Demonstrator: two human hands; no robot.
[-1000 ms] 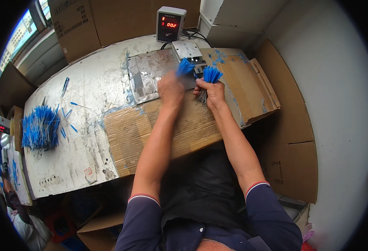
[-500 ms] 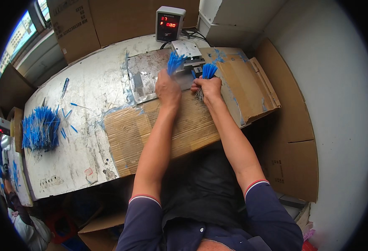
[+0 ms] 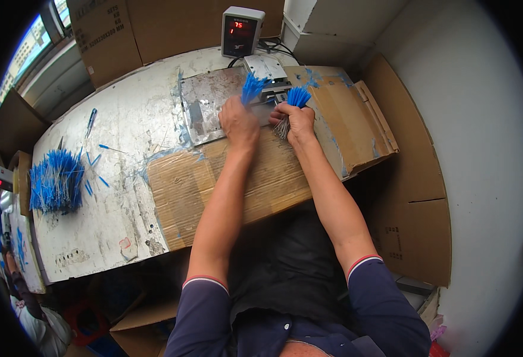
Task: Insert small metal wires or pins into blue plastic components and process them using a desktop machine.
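Observation:
My left hand [image 3: 239, 123] is closed around a bundle of thin blue-tipped wires [image 3: 252, 89], whose blue ends fan out above the fingers. Just to its right, my right hand [image 3: 297, 122] grips a second bundle of blue-tipped wires [image 3: 299, 96]. Bare grey wire ends show below that fist. Both hands are held in front of a small metal device [image 3: 275, 92], partly hidden by the hands, at the edge of a metal plate [image 3: 205, 104]. Slight blur on the left hand hides how its fingers lie.
A counter box with red lit digits [image 3: 242, 33] stands behind the device. Far left on the white table [image 3: 118, 202] sits a large heap of blue-tipped wires [image 3: 57, 181], with loose pieces and a pen [image 3: 91, 122] nearby. Cardboard [image 3: 231, 184] covers the front edge. Another person's arm [image 3: 16, 271] shows far left.
The red digits on the counter box have changed. Both hands stay almost in place with their bundles; the left bundle has shifted slightly right.

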